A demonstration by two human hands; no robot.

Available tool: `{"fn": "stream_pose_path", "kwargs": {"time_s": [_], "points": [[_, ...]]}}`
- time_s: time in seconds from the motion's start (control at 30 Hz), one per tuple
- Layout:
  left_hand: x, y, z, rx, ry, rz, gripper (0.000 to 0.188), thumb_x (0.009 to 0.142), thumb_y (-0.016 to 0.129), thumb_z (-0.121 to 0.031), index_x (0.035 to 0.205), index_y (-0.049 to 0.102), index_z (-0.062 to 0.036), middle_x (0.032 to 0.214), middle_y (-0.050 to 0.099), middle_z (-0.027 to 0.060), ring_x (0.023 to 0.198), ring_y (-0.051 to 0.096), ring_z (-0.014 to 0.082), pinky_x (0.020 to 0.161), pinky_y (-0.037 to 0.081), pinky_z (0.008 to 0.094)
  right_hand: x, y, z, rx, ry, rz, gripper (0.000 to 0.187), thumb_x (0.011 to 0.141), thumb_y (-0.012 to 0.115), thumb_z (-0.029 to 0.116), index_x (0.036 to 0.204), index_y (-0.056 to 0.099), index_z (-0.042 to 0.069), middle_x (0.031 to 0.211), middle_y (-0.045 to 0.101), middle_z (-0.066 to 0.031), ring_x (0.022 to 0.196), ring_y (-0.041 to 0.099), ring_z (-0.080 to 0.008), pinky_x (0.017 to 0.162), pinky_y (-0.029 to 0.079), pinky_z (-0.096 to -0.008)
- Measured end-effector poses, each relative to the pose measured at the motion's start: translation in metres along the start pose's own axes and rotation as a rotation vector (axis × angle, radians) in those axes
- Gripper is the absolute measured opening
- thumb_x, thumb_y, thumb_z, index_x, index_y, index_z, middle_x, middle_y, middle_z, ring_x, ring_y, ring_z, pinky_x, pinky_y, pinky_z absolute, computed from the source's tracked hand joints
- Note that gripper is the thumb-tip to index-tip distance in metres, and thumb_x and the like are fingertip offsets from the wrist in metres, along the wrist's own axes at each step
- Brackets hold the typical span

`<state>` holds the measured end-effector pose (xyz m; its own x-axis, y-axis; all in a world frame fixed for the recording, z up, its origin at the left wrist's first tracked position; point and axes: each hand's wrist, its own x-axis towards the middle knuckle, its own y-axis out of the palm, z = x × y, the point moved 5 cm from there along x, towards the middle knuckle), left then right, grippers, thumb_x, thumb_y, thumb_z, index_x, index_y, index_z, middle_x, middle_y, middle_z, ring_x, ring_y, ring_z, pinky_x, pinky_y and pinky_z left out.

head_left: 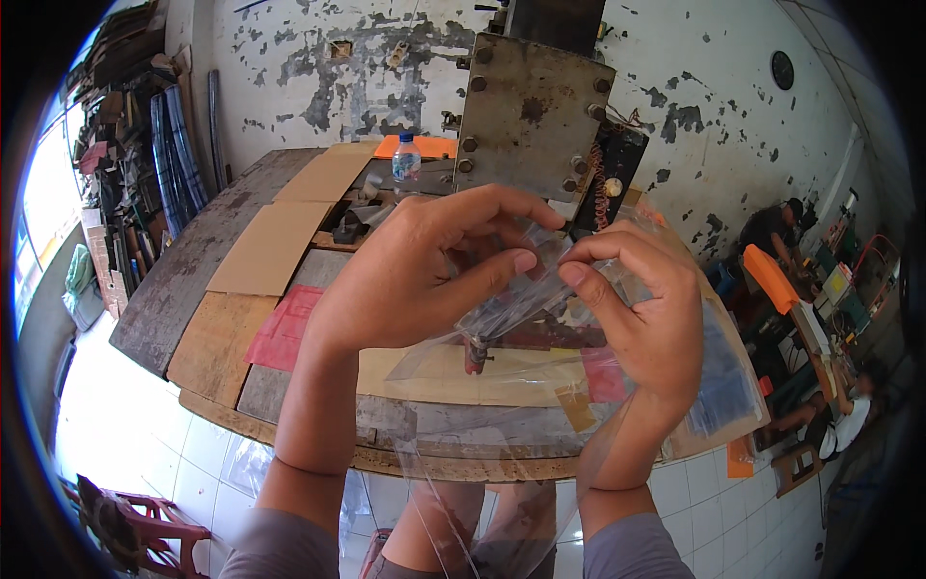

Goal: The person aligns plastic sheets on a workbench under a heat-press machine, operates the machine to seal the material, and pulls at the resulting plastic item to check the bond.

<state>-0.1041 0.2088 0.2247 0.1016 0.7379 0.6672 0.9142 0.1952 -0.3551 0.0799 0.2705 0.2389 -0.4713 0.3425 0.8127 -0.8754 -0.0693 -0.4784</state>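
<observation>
Both my hands are raised over the worktable, pinching a clear plastic sheet [502,311] between thumbs and fingers. My left hand [424,261] grips its upper left part, with the thumb lying across the front. My right hand [641,309] pinches the right side between thumb and forefinger. Between the hands the plastic looks layered or folded. A loose see-through part hangs toward my lap. Whether it is one sheet or several cannot be made out. Behind it, a small reddish metal fitting [475,355] stands near the middle of the table.
A bolted metal press [531,116] rises behind my hands. Cardboard sheets [270,246], a pink sheet [286,328] and a water bottle [406,159] lie or stand on the table [203,227]. Blue-tinted plastic sheets [723,376] are at right. Another person [772,232] sits farther right.
</observation>
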Motion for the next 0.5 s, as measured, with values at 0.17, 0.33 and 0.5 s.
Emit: {"fn": "stream_pose_path", "kwargs": {"time_s": [0.17,0.33,0.5], "points": [[-0.0003,-0.0026,-0.0066,0.054,-0.023,0.010,0.029,0.098,0.071,-0.003,0.127,0.068,-0.0003,0.096,0.074,0.0062,0.092,0.072,0.0115,0.082,0.057,0.0281,0.0004,-0.0004,0.0016,-0.013,-0.001,0.004,0.012,0.085,0.081,0.007,0.091,0.073,0.000,0.083,0.072,-0.0086,0.077,0.067,-0.0244,0.079,0.047,-0.0346],[-0.0003,-0.0029,-0.0041,0.089,0.022,-0.001,0.028,0.098,0.072,-0.006,0.125,0.070,-0.0011,0.097,0.073,0.0061,0.092,0.072,0.0114,0.083,0.057,0.0277,0.0003,-0.0004,0.0012,-0.021,0.001,0.003,0.011,0.085,0.081,0.007,0.090,0.074,0.001,0.083,0.072,-0.0085,0.076,0.066,-0.0240,0.079,0.046,-0.0343],[0.0008,-0.0031,-0.0079,0.092,-0.035,0.022,0.028,0.098,0.072,-0.006,0.125,0.070,-0.0006,0.097,0.074,0.0065,0.094,0.073,0.0125,0.085,0.058,0.0285,-0.0001,-0.0005,0.0003,-0.008,0.005,0.004,0.010,0.085,0.081,0.006,0.090,0.074,0.001,0.083,0.072,-0.0084,0.076,0.066,-0.0235,0.078,0.046,-0.0339]]}}
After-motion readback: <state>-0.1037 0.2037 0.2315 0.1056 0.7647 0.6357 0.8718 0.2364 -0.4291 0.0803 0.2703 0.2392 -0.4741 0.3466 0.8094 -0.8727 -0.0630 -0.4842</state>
